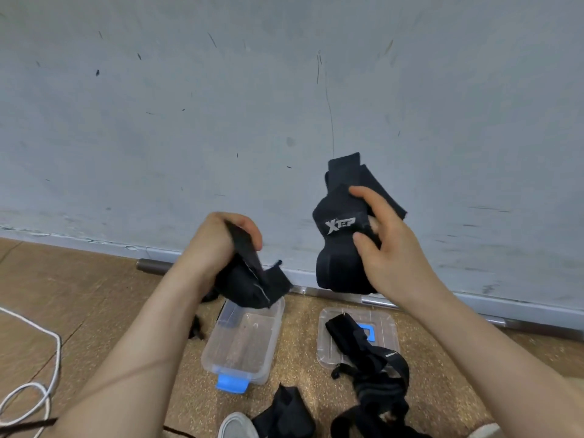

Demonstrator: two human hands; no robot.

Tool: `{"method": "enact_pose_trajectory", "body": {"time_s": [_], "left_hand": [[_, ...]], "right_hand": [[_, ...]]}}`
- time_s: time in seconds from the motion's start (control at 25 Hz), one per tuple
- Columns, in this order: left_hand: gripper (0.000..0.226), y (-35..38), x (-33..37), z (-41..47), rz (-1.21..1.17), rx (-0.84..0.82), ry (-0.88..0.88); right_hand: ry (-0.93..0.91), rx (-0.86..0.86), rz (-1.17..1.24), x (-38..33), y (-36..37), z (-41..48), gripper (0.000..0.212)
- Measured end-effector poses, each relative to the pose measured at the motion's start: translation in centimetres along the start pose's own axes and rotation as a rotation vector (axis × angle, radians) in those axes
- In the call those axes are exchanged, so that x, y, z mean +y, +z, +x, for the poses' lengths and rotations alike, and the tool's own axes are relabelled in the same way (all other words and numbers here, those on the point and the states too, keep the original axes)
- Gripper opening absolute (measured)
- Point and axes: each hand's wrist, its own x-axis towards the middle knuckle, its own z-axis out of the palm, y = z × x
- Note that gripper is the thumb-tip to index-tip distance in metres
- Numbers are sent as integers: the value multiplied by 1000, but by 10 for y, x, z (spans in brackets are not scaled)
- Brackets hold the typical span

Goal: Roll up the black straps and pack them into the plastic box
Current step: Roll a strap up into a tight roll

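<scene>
Status of packing: early, by judgement. No rolled strap is seen inside the plastic box [271, 343], which stands open on the floor with its blue latch [232, 384] toward the camera. A darker patch at its far end cannot be identified through the clear wall. The lid [388, 328] is laid flat just beside the box, on the right.

Two black straps are held in the air, and neither is rolled tight. The left hand [218, 245] is closed round a crumpled strap [252, 287], with fingers and thumb curled over it. The bundle hangs just above the far end of the box. The right hand [392, 248] grips the logo strap [335, 251] from the side — thumb above the logo, fingers pressed in below it. This strap is held up in front of the grey wall [284, 90], loosely folded, with its ends sticking upward.

Outstanding, as judged:
- a tangle of straps [376, 387] is draped partly across the lid and trails toward the camera, unrolled
- a loose strap [284, 412] is lying beside the grey shoe [237, 426] at the bottom edge
- a small black piece [196, 327] is noted on the floor left of the box; what it is cannot be told

Rolling and packing are therefore judged undone for every strap in view — the two in hand included.

Writing: "XTEP" is read in pale letters on the logo strap. A white tag [390, 355] is noted on the tangle, too small to be read. No text is made out on box, lid or latch.
</scene>
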Motion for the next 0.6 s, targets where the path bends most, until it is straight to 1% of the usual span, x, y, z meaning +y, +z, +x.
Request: {"method": "enact_pose_trajectory", "body": {"time_s": [0.04, 0.08, 0.16, 0.24, 0.28, 0.32, 0.36, 0.4, 0.44, 0.48, 0.52, 0.56, 0.6], "left_hand": [[24, 9, 5, -6, -189, -81, -48], [23, 17, 9, -11, -293, -165, -80], [33, 30, 13, -17, -334, -284, -86], [28, 38, 13, -15, -380, -291, -61], [22, 39, 12, -13, -432, -265, -54], [15, 38, 9, -11, -484, -237, -31], [12, 36, 10, -11, -544, -221, -16], [14, 33, 9, -10, -589, -214, 2], [21, 30, 8, -8, -631, -217, 0], [25, 27, 7, -6, -667, -243, 3], [23, 24, 7, -6, -700, -282, 7], [18, 24, 5, -4, -710, -332, 19], [11, 25, 4, -6, -700, -381, 20]], "right_hand": [[-54, -40, -36, -2, 4, -4, 62], [-114, -86, -69, -3, 9, -8, 62], [-218, -166, -138, -2, 17, -12, 62], [-243, -209, -185, -1, 20, -12, 61], [-220, -223, -170, 0, 20, -12, 59], [-187, -202, -123, -2, 18, -11, 55], [-147, -129, -49, -4, 16, -10, 48], [-101, -9, 31, -5, 13, -7, 40], [-49, 118, 52, -3, 10, -4, 33], [7, 186, 21, -5, 6, 0, 31], [87, 147, -7, -5, 3, 4, 39], [200, 21, 42, -4, 0, 6, 49], [292, -123, 178, -5, 1, 6, 52]]}}
